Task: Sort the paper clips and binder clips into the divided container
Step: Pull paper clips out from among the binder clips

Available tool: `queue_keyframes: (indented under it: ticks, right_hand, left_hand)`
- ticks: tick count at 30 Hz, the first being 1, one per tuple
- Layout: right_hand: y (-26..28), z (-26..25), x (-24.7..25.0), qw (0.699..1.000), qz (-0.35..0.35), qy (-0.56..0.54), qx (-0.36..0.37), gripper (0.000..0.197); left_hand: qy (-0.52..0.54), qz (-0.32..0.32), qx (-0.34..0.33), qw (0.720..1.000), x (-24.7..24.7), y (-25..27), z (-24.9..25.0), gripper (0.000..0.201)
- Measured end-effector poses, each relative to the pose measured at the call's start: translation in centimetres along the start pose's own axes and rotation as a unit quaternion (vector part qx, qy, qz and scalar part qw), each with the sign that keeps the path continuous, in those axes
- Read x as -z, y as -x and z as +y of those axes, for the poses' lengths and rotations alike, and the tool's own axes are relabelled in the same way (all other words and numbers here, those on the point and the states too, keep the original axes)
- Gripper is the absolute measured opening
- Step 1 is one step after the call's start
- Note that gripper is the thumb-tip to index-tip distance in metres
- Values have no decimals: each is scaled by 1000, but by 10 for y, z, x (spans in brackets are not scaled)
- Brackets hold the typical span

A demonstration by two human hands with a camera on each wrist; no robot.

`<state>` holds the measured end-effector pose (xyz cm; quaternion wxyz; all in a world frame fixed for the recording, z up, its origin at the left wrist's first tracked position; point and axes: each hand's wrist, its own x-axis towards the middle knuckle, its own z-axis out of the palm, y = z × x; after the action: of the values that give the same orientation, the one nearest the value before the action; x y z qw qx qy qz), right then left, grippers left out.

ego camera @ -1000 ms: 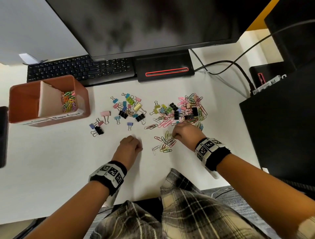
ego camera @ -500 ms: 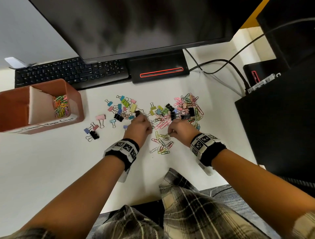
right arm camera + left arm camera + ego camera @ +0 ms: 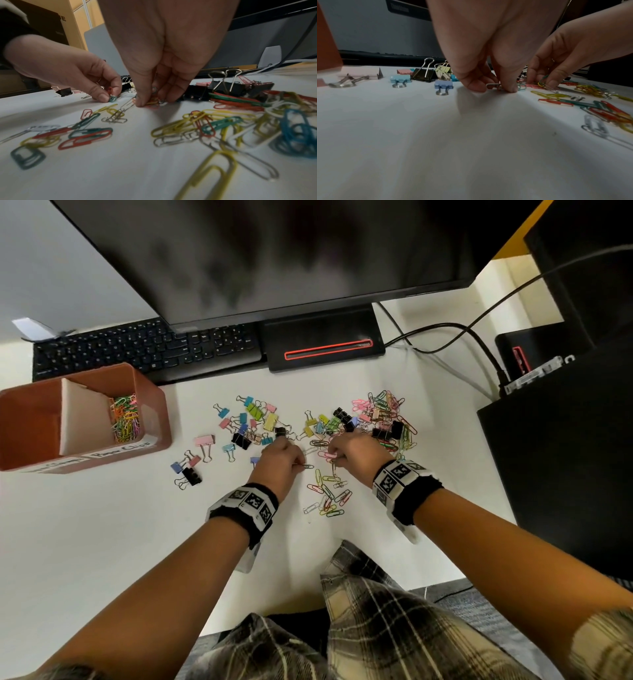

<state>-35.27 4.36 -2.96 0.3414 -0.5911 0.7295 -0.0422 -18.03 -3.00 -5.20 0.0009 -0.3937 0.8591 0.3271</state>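
Note:
Coloured paper clips (image 3: pixel 329 494) lie scattered on the white desk near me, with a mixed heap of paper clips and binder clips (image 3: pixel 376 419) behind them. More binder clips (image 3: pixel 253 422) are spread to the left. My left hand (image 3: pixel 301 465) pinches a paper clip (image 3: pixel 494 85) against the desk. My right hand (image 3: pixel 334 457) pinches several paper clips (image 3: pixel 150 102) at the heap's near edge. The brown divided container (image 3: pixel 150 392) stands at far left, with paper clips (image 3: pixel 125 419) in its right compartment.
A black keyboard (image 3: pixel 147 347) and monitor base (image 3: pixel 325 344) lie behind the clips. Cables (image 3: pixel 462 337) run to a black box (image 3: pixel 561 446) on the right. The desk's front edge is close to my lap.
My left hand has moved forward and right from bare desk to the clips and now pinches one. My right hand has shifted slightly left and forward within the pile.

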Motion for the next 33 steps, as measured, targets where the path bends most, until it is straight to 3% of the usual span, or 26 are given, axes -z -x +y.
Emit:
queue_keyframes:
  ticks: [4,8,16,28,33]
  right_hand:
    - [-1,-3,1,999,-24,32,-8,21]
    - [0,-1,-2,1000,-17,18,-3,17]
    - [-2,-3,-1,999,-34,16,-7,15]
    - [3,-14,6,999,-40,29,-6,19]
    - [-5,-75,37,996,19,-4,84,17]
  left_hand:
    - [22,-14,-2,1000,3,1,0,10]
    - [56,-4,21,998,5,-3,5,34]
    - [13,-11,42,999,4,-20,10,12]
    - [-12,-48,42,998,12,-9,9,18]
    - [60,55,51,995,73,23,-13,10]
